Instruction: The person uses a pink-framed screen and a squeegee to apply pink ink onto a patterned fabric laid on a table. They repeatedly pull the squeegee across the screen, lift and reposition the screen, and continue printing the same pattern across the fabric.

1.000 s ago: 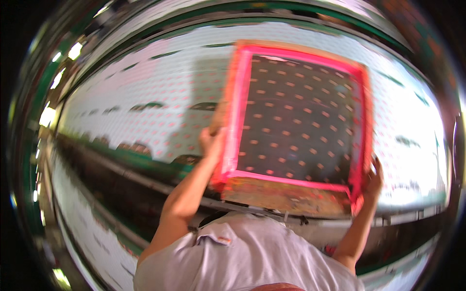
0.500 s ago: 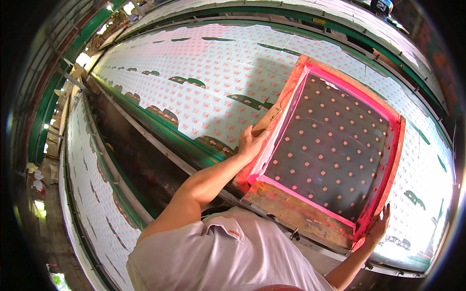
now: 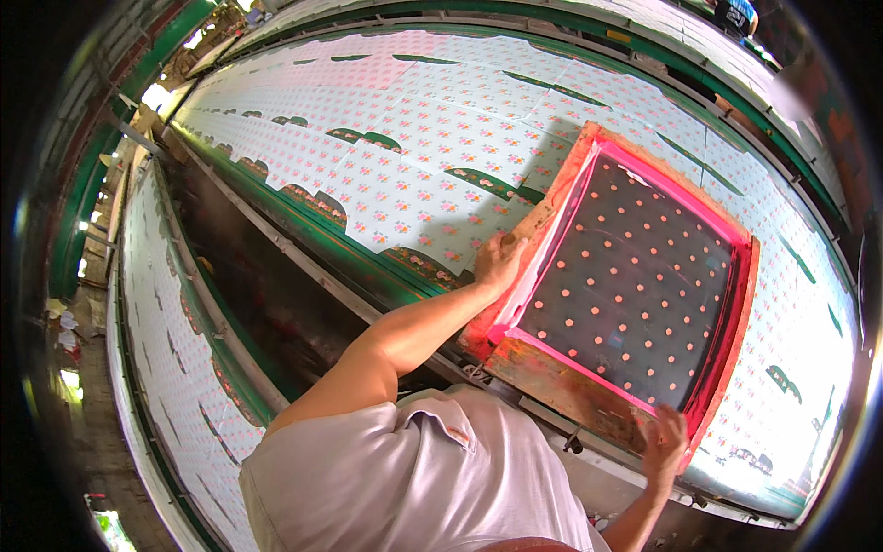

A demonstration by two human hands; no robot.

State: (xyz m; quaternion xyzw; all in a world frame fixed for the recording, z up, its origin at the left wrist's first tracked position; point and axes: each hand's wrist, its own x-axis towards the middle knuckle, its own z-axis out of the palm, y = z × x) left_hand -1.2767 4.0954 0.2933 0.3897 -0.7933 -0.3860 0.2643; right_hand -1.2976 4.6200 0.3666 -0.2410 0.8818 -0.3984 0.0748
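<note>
A screen-printing frame (image 3: pixel 750 317) with reddish, paint-stained wooden rails lies on the printing table at the right. Bright pink tape borders its dark mesh (image 3: pixel 635 276), which carries rows of small pale flower shapes. My left hand (image 3: pixel 499 262) is closed on the frame's left rail. My right hand (image 3: pixel 666 442) is over the frame's near right corner, beside a stained wooden board (image 3: pixel 561 391) along its near side. The right fingers look bent and blurred; whether they grip anything is unclear. Pale fabric pieces (image 3: pixel 414 184) printed with small pink flowers lie around the frame.
The green-edged table (image 3: pixel 313 221) runs far to the left. A metal rail (image 3: pixel 303 281) follows its near side, with a dark gap before another fabric-covered table (image 3: pixel 166 368). Small clamps (image 3: pixel 573 444) stick out at the near edge. Another person (image 3: pixel 736 17) stands far right.
My right hand has moved left from the frame's right outer side to over its near corner. My left hand stays on the left rail. The view has shifted slightly.
</note>
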